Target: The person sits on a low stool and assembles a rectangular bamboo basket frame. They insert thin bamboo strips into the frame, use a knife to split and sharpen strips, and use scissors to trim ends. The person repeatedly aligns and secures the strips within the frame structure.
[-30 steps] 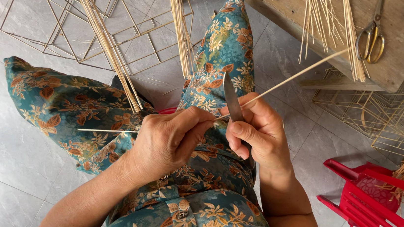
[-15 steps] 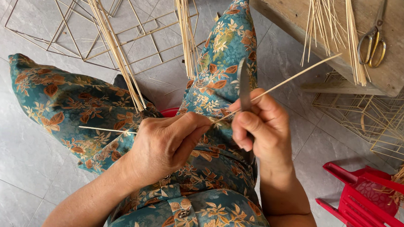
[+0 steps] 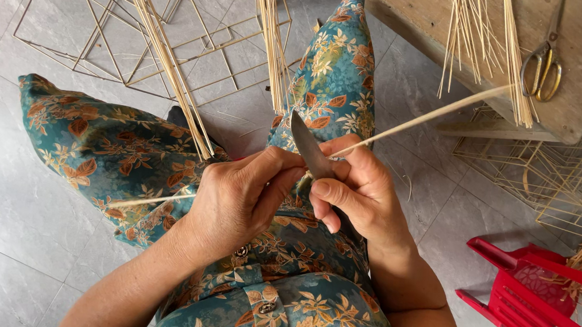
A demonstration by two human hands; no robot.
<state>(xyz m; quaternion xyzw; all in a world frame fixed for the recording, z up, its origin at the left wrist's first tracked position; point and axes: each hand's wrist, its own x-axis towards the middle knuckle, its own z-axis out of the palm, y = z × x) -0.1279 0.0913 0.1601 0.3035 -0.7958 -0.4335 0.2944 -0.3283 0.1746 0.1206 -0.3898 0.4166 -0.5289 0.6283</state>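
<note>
Left hand [image 3: 234, 201]: fingers pinch strip [image 3: 438, 114].
Right hand [image 3: 359, 191]: fingers wrap knife [image 3: 309, 147].
Strip: likely light, springy, splinter-prone; grip beside blade.

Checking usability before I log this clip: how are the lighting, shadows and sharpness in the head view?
Head view: soft, even daylight, with only faint shadows on the tiled floor; no glare. The left hand, right hand, knife blade and bamboo strip are sharp, without motion blur. Straight edges bow slightly toward the frame borders, as with a wide lens.
</note>
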